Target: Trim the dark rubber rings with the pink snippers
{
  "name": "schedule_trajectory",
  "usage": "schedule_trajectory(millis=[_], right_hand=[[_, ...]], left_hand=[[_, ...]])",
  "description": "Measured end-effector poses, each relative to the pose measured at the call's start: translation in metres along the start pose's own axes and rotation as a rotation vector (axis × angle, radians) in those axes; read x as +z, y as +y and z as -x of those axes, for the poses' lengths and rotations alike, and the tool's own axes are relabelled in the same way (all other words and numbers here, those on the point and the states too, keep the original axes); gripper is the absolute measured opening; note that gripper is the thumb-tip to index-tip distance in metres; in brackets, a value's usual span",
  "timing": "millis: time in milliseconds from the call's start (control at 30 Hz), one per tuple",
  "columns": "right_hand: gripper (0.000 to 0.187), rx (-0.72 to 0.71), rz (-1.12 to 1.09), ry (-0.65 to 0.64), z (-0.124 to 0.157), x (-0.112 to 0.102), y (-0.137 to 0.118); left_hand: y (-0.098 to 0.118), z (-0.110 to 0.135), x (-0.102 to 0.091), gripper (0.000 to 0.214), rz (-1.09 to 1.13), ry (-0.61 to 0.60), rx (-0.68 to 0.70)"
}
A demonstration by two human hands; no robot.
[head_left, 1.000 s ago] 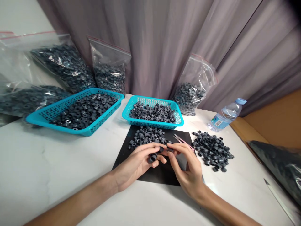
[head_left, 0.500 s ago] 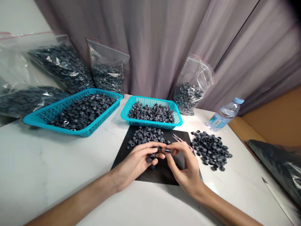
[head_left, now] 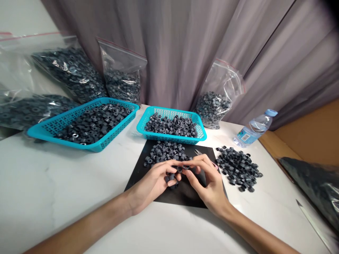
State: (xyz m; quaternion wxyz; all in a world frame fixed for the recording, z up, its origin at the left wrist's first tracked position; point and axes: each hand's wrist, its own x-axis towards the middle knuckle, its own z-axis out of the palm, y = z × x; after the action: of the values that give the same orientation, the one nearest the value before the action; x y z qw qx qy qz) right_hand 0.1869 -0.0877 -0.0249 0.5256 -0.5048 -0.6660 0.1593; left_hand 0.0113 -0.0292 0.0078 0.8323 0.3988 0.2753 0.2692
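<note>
Over a black mat, my left hand curls around several small dark grey rings. Thumb and fingertips of my right hand pinch one dark ring close against the left fingertips, beside another ring at the left thumb. A heap of grey rings lies on the mat just beyond both hands. Pink-handled snips rest partly hidden behind the right hand. On the white table to the right is a second pile of dark rings.
Two blue baskets, one at left and one at centre, hold grey parts. Clear zip bags of parts stand along the curtain, one more bag right of centre. A water bottle stands at the right.
My right hand has brought its ring leftward, closer to the left fingertips, and its fingers now cover more of the snips. The rings in my left hand have shifted slightly.
</note>
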Motion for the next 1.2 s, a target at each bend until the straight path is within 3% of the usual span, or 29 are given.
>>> schedule_trajectory(millis=[267,400,533,633,767,1200], right_hand=[[0.032,0.010,-0.023,-0.001,0.002,0.000,0.002],[0.019,0.042,-0.025,0.019,0.001,0.000,0.000],[0.013,-0.158,0.025,-0.159,0.004,0.001,-0.005],[0.012,-0.336,0.206,-0.326,0.007,0.005,-0.006],[0.023,-0.371,0.396,-0.436,0.010,0.012,-0.002],[0.018,-0.344,0.392,-0.274,0.011,0.014,0.000]], left_hand=[[-0.001,0.000,0.000,0.009,0.010,0.077,0.005],[0.005,-0.001,0.000,0.010,0.007,0.126,0.007],[0.010,-0.003,-0.002,0.012,0.080,0.144,0.014],[0.010,-0.003,-0.003,0.013,0.116,0.147,0.012],[0.009,-0.004,-0.003,0.013,0.093,0.151,0.011],[0.008,-0.003,-0.001,0.007,-0.091,0.199,0.057]])
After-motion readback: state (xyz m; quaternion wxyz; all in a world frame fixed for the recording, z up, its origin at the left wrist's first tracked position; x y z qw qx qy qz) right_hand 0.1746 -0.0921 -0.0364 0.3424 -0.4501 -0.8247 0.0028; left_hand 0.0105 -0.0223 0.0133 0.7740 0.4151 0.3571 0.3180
